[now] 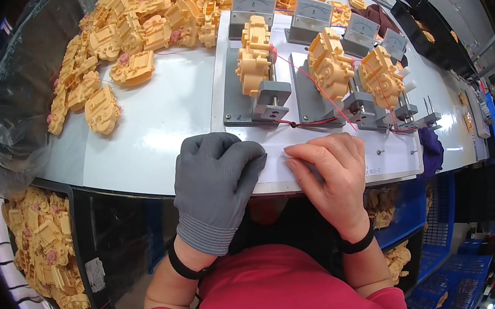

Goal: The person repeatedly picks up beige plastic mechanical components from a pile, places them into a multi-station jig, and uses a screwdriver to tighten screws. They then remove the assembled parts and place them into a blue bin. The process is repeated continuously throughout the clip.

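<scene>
L hand [215, 164] w/ knit glove [204, 199], R hand [336, 172] bare – nr 3 knobbly housings [328, 63]

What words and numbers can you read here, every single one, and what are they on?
No quotes: I don't copy out writing, but here's where it is.
Four dial meters: scale markings, mostly tiny.
White board: small print near its front edge, too blurred to read fully.
White label on the black bin: too blurred to read.
</scene>
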`<state>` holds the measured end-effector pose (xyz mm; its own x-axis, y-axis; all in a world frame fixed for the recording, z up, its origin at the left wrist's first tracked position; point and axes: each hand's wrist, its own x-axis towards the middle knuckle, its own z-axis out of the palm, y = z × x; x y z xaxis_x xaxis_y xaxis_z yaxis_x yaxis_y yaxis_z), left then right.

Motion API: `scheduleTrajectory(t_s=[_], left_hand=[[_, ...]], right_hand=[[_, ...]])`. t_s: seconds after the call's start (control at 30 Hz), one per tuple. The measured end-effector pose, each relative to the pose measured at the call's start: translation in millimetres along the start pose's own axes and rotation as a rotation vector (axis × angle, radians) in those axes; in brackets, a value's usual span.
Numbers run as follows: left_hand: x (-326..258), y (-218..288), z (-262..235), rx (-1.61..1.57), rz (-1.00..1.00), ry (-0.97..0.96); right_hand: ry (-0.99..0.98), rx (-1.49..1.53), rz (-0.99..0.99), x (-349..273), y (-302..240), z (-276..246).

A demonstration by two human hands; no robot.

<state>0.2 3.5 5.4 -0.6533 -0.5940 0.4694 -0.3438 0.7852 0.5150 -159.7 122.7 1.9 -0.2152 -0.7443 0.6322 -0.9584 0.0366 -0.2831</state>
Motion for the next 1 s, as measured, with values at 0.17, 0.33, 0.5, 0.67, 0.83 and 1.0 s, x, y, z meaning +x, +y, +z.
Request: scheduleTrajectory(t_s=[0.17, 0.33, 0.5, 0.67, 0.83, 1.0], left_hand=[[0.0, 0.8, -0.1, -0.002, -0.001, -0.002], [-2.9, -0.5, 0.9, -0.02, 0.013, 0.013], [-3.2, 0.4, 0.8, -0.021, 0.012, 0.012], [-3.1, 0.2, 1.5, -0.033, 0.007, 0.019], [-2.2, -1.0, 2.8, -0.01, 0.03, 0.027], [-1.2, 1.4, 0.9, 0.001, 0.034, 0.027]], right_hand=[[0.001, -0.007, -0.005, 0.6, 0.4, -0.6], [-0.001, -0.002, -0.005, 0.3, 0.1, -0.5], [0.005, 0.005, -0.001, 0.6, -0.7, -1.0], [0.018, 0.003, -0.005, 0.2, -1.0, -1.1], [0.03, 0.011, -0.01, -0.1, -0.1, -1.1], [0.043, 0.021, -0.017, -0.1, -0.3, -1.9]])
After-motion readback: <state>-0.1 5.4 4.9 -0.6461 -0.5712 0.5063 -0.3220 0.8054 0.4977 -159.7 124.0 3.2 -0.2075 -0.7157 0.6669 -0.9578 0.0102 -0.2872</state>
